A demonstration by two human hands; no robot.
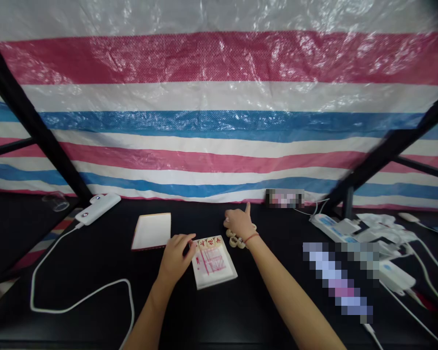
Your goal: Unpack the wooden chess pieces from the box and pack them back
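A shallow white box [215, 277] lies on the black table in front of me. Along its far edge sits a row of round Chinese chess pieces [210, 242] with red characters, and a paper with red lines [212, 260] lies below them. My left hand [177, 255] is at the box's left far corner, thumb and fingers apart, fingertips beside the leftmost piece. My right hand [240, 223] reaches over a cluster of loose Chinese chess pieces [236, 241] right of the box. Its fingers curl down with one digit sticking out; what they hold, if anything, is hidden.
A white box lid [152, 231] lies inside-up to the left. A white power bank-like device [98, 209] with a long cable [80, 305] is further left. Power strips [332, 227] with plugs and cables crowd the right. A striped sheet [219, 121] hangs behind the table.
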